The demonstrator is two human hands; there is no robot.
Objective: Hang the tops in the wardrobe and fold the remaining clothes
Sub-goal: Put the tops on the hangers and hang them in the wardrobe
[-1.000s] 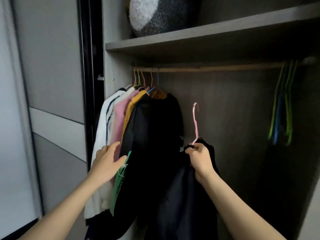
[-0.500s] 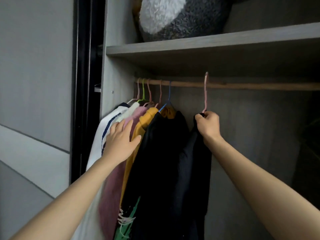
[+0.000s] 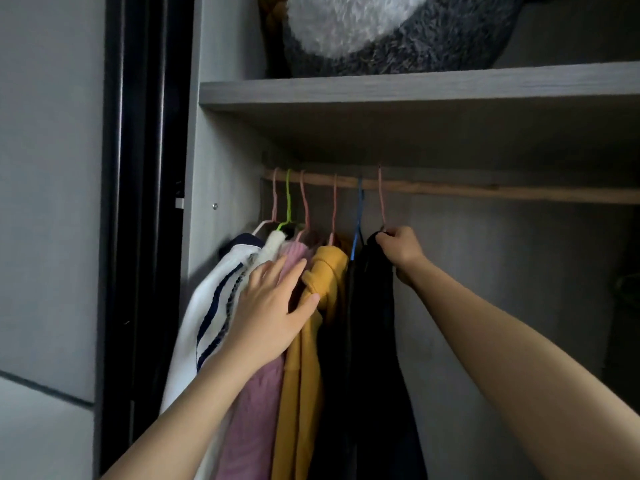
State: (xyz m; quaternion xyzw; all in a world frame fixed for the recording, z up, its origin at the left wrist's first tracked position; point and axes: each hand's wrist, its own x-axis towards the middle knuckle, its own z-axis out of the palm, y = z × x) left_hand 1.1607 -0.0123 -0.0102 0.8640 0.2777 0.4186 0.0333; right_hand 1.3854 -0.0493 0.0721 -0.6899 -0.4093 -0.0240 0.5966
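A wooden rail [image 3: 485,190] runs across the wardrobe. Several tops hang from it at the left: a white one with dark stripes [image 3: 211,299], a pink one [image 3: 249,410], a mustard one [image 3: 311,341] and a black one on a blue hanger [image 3: 358,216]. My right hand [image 3: 398,249] grips the neck of a pink hanger [image 3: 381,199] whose hook sits over the rail; a black top [image 3: 377,323] hangs from it. My left hand [image 3: 273,306] presses flat, fingers spread, against the pink and mustard tops.
A grey shelf [image 3: 415,88] sits above the rail with a fluffy grey and white plush [image 3: 381,29] on it. The wardrobe's side wall [image 3: 221,168] and a dark door track [image 3: 145,202] stand at the left. The rail to the right of my hand is bare.
My right hand lifted the black top on its pink hanger and set the hook over the rail beside the blue hanger. My left hand moved up the hanging tops.
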